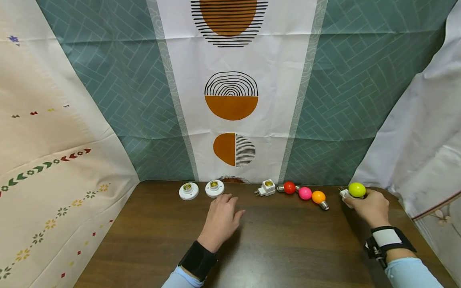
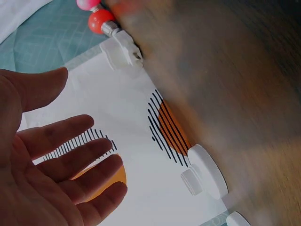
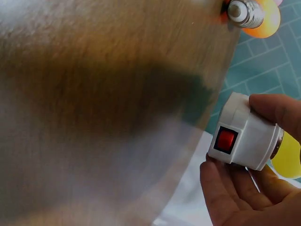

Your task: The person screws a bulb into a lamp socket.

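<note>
At the table's right end my right hand [image 1: 371,208] grips a white plug-in bulb socket [image 3: 242,134] between thumb and fingers. A red rocker switch [image 3: 226,140] shows on its side, and a yellow-green bulb [image 1: 357,190] sits in it. Metal prongs point away at the left in the head view. My left hand [image 1: 221,219] hovers with relaxed fingers and holds nothing. Just beyond its fingertips is a round white lamp holder [image 1: 214,188], with a second round lamp holder [image 1: 188,191] to the left.
Another white plug-in socket [image 1: 266,187] lies near the back edge of the brown table [image 1: 281,248]. Right of it, a red bulb [image 1: 289,187], a pink bulb [image 1: 305,193] and an orange bulb [image 1: 318,197] lie in a row. Patterned cloth [image 1: 230,56] hangs behind.
</note>
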A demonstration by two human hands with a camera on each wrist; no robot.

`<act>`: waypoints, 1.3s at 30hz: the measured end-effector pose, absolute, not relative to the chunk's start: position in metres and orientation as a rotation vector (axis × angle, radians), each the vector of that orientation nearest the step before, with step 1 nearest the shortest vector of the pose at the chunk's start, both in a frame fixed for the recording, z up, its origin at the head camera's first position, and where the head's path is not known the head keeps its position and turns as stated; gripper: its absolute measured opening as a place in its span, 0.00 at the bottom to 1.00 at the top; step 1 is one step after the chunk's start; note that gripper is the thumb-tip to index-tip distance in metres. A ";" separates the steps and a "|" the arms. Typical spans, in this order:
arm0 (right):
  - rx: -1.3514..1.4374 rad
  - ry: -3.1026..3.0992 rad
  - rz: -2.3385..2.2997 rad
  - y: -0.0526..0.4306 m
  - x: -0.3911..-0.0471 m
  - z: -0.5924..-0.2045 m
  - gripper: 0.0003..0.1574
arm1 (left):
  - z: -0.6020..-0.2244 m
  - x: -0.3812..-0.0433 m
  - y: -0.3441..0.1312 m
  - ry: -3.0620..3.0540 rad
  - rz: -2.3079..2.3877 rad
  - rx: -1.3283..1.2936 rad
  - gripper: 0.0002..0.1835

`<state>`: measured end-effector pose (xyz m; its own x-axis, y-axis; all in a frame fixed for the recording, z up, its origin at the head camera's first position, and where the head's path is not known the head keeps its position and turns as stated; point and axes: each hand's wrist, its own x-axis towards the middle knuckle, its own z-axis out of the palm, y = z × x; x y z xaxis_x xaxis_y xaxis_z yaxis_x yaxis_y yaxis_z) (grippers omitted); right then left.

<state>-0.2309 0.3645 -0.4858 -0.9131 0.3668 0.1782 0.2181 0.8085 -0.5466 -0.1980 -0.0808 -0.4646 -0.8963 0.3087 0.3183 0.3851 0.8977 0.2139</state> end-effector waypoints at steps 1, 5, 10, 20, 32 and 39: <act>-0.467 -2.727 0.779 0.366 -0.230 -0.485 0.37 | -0.464 -0.198 -0.081 -2.794 -0.394 -0.521 0.23; -0.524 -2.746 0.778 0.368 -0.229 -0.485 0.37 | -0.464 -0.198 -0.080 -2.826 -0.392 -0.525 0.24; -0.562 -2.746 0.764 0.369 -0.228 -0.486 0.36 | -0.466 -0.198 -0.079 -2.842 -0.385 -0.524 0.24; -0.593 -2.748 0.729 0.373 -0.224 -0.493 0.35 | -0.469 -0.197 -0.078 -2.860 -0.361 -0.523 0.24; -0.568 -2.724 0.778 0.370 -0.225 -0.498 0.44 | -0.470 -0.196 -0.078 -2.864 -0.363 -0.509 0.24; -0.572 -2.689 0.867 0.358 -0.222 -0.480 0.61 | -0.471 -0.195 -0.080 -2.857 -0.404 -0.503 0.25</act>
